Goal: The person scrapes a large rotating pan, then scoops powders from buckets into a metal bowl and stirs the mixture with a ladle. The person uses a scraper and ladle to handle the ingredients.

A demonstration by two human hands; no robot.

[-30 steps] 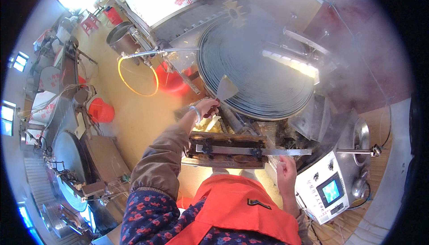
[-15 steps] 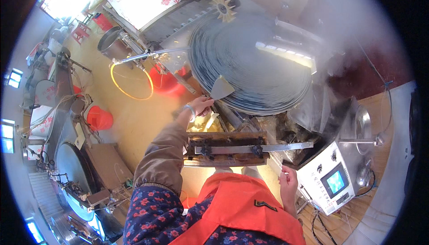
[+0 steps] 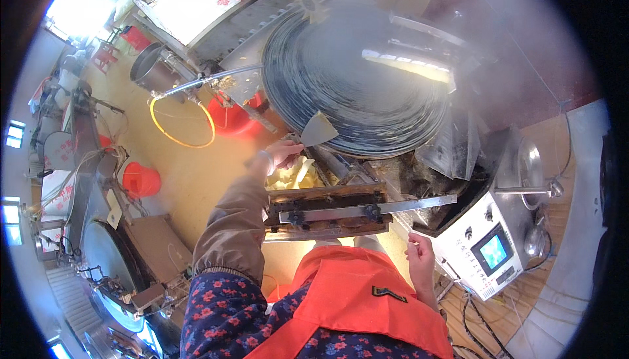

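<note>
My left hand point(image 3: 285, 154) is closed around the handle of a scraper point(image 3: 320, 131) with a broad, pale triangular blade. The blade lies at the near left rim of a large round griddle plate point(image 3: 347, 90), whose dark surface carries curved pale streaks. I cannot tell whether blade and plate touch. Below that hand, pale yellow strips point(image 3: 295, 175) sit in a heap beside a wooden trough point(image 3: 321, 196) crossed by a flat metal bar point(image 3: 419, 204). My right hand point(image 3: 420, 254), fingers loosely curled with nothing visible in them, hovers left of a white control box point(image 3: 481, 247) with a lit screen.
Steam drifts over the plate's far side. A pale toothed wheel point(image 3: 310, 3) stands at its far edge. To the left are a metal pot point(image 3: 147, 65), a yellow hose point(image 3: 154, 123), red buckets point(image 3: 141, 180) and a second round machine point(image 3: 108, 254). A metal disc point(image 3: 531, 162) stands at right.
The whole view has shifted slightly. My left hand still holds the scraper at the plate's near left rim, its blade turned a little. The streaks on the plate look different.
</note>
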